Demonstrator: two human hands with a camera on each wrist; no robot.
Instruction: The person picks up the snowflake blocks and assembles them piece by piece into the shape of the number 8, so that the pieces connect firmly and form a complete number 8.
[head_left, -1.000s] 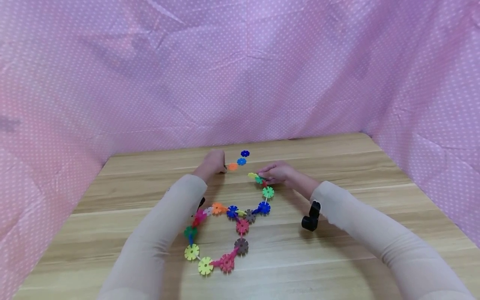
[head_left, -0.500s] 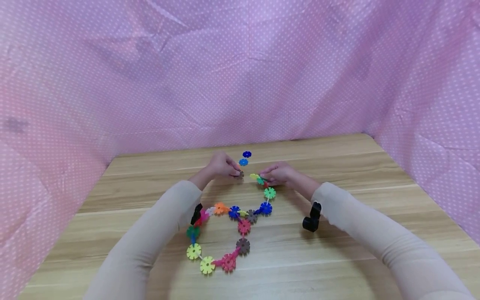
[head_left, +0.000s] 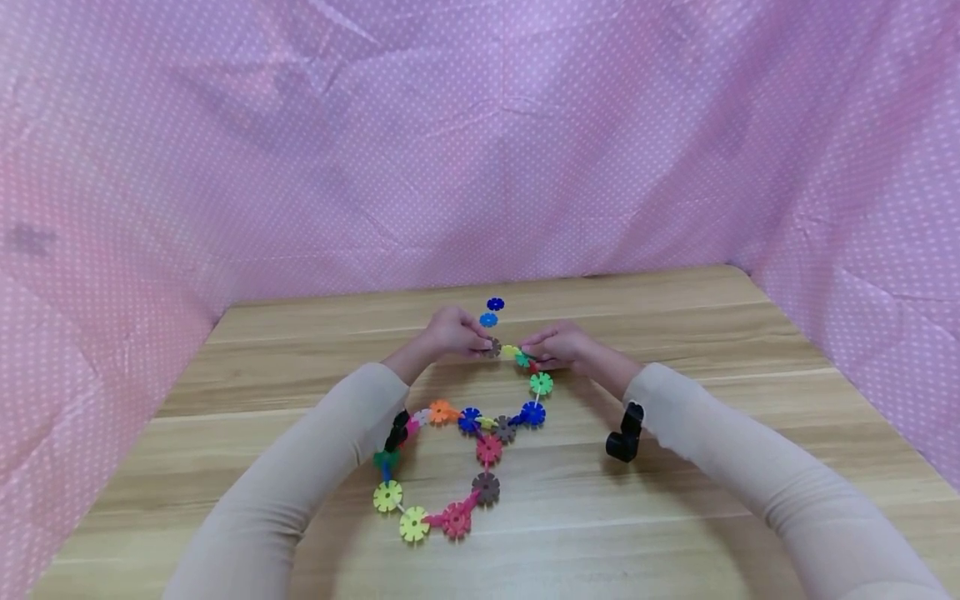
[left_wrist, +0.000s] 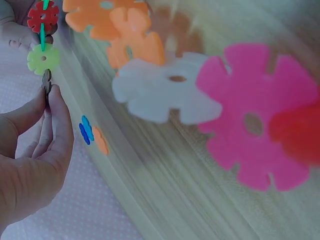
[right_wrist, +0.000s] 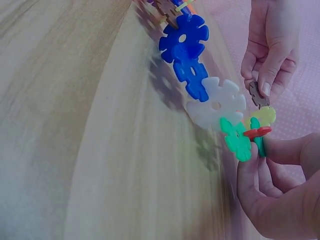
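My left hand (head_left: 454, 333) pinches a brown snowflake disc (head_left: 492, 347) between thumb and fingertips. The right hand (head_left: 561, 346) pinches a green disc (right_wrist: 258, 150) close to the free end of a chain of interlocked snowflake discs. At that end sits a yellow-green disc (left_wrist: 43, 59), and the brown disc's edge meets it; whether their slots engage, I cannot tell. From the right hand the chain runs down past a light green disc (head_left: 542, 383) and a blue disc (head_left: 533, 413) to a closed loop of coloured discs, including a red one (head_left: 457, 520), on the table.
Behind the left hand lie a dark blue disc (head_left: 496, 304) and a light blue disc (head_left: 489, 320). An orange disc (left_wrist: 100, 140) lies beside them in the left wrist view. The wooden table (head_left: 675, 517) ends at a pink dotted curtain (head_left: 375, 167).
My left hand has moved right from the far left of the loose discs, bringing the brown disc up to the yellow-green one. The right hand has stayed nearly still.
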